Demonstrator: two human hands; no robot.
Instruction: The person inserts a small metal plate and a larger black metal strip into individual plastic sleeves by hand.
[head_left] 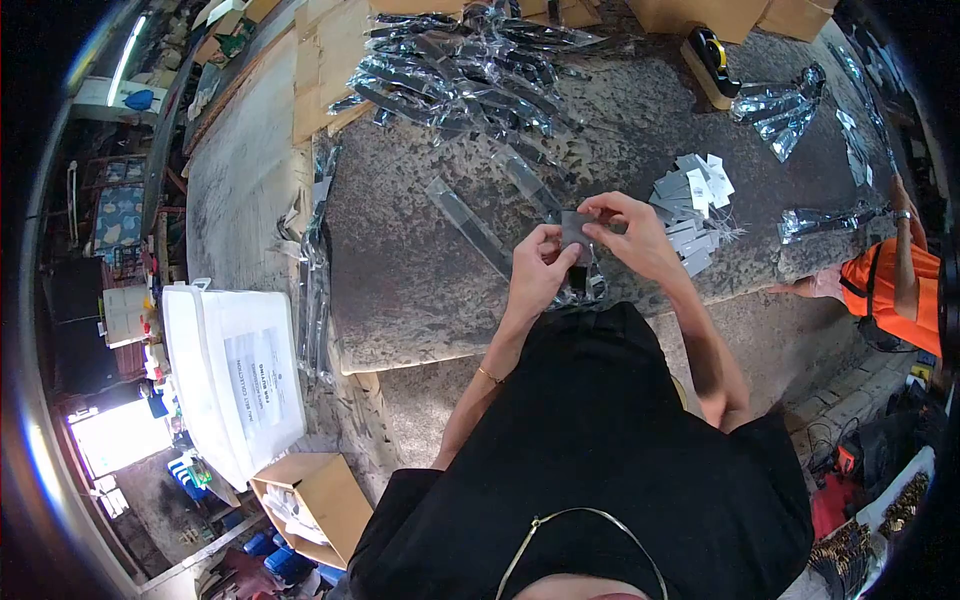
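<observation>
Pinching a small flat dark-grey square card [573,229] between close-set thumb and fingers of the left hand [538,270]. Gripping its other edge likewise with the right hand [634,238].

Left hand [541,264] and right hand [632,238] pinch a dark grey tag [575,229] near frame centre. Pile of grey tags [686,212] lies right of centre. Bagged black strips [460,80] heap up top centre; tape dispenser [711,68] sits upper right. White bin [228,385], cardboard box [325,505] lower left. Person in orange [905,285] at right edge.
</observation>
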